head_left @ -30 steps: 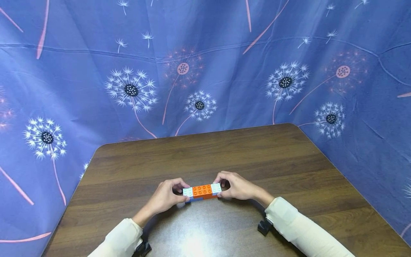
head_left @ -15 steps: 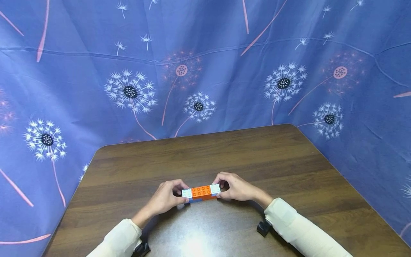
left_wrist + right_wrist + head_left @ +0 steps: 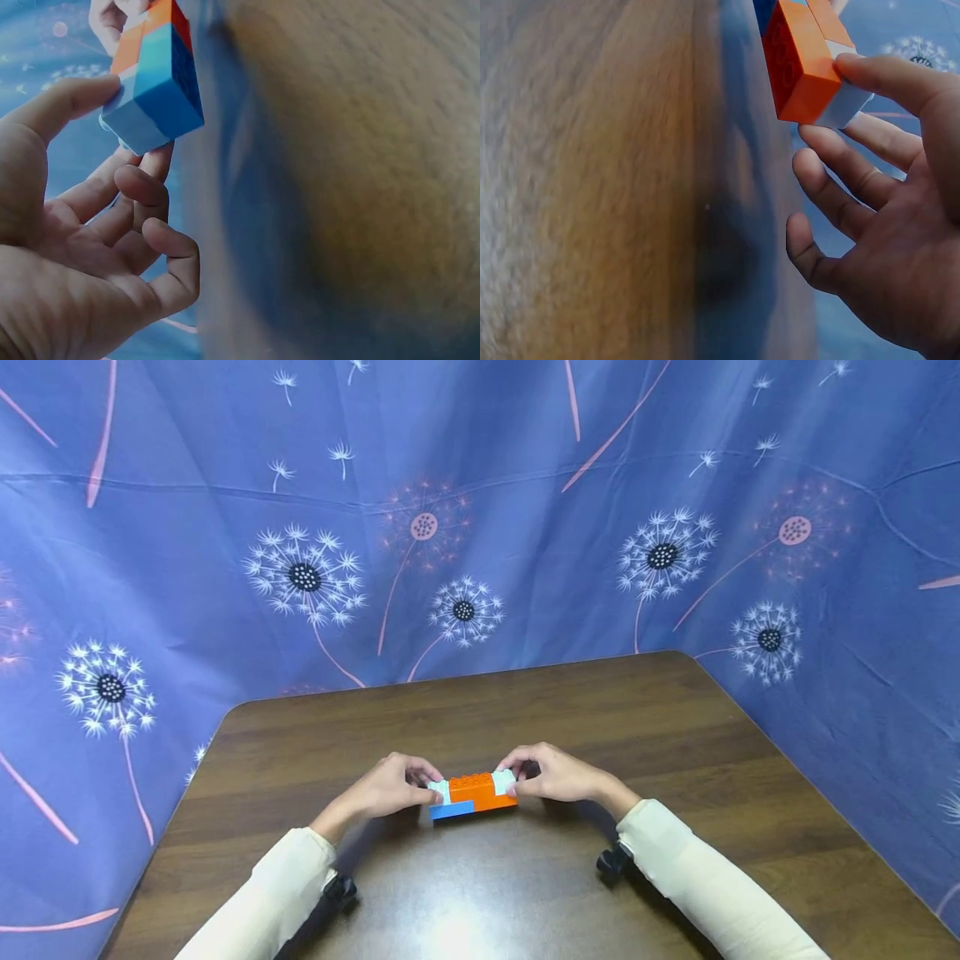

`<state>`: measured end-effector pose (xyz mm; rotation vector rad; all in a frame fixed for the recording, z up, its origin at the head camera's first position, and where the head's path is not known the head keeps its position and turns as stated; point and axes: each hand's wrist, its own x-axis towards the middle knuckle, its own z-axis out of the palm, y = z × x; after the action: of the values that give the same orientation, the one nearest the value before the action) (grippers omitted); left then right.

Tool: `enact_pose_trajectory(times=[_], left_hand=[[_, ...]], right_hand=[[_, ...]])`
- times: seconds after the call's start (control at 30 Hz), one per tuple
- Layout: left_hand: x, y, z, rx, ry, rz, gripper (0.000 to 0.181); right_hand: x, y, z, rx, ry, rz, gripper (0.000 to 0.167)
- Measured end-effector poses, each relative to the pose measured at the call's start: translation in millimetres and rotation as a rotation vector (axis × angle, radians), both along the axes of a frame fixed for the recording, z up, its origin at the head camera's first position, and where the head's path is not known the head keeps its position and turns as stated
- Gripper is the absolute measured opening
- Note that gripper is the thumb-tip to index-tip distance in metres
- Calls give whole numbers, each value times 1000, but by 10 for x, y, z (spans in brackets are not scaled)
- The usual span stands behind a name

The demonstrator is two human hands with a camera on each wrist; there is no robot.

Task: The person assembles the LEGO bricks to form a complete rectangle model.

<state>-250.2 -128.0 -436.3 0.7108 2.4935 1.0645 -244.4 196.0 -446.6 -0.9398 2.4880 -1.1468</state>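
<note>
Both hands hold up one joined block of toy building bricks. Its upper row has an orange brick (image 3: 471, 789) between a white brick on the left (image 3: 441, 790) and a white brick on the right (image 3: 504, 782). Below sit a blue brick (image 3: 452, 811) and a second orange brick (image 3: 804, 60). My left hand (image 3: 386, 787) pinches the left white end between thumb and fingers. At the opposite end, my right hand (image 3: 558, 775) pinches the right white brick. The wrist views show parts of the underside, clear of the tabletop.
A brown wood-grain table (image 3: 600, 710) spreads beneath the hands, with a bright glare patch near its front. Blue cloth with dandelion prints (image 3: 525, 568) hangs behind the table and along its sides. Dark wrist devices sit under both pale sleeves (image 3: 288, 877).
Both hands have raised the joined bricks and tipped them, so the front faces show more and the top studs less. Both grips stay at the two ends.
</note>
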Motion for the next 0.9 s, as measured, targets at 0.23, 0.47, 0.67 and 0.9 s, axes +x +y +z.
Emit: enact_pose_trajectory(times=[0.23,0.47,0.67,0.9], left_hand=[[-88,56,-154,22,-80,0,24],[-131,101,-189,51,-68,51,24],[-114,115,-182,67,-47,72,21],[-118,137,-194,63,11,87,15]], right_hand=[[-61,36,-65,9,-76,-17,25],[-49,54,-52,8,-150,-77,27],[-56,54,-68,-2,-118,-88,23],[-73,40,-97,21,-61,-130,19]])
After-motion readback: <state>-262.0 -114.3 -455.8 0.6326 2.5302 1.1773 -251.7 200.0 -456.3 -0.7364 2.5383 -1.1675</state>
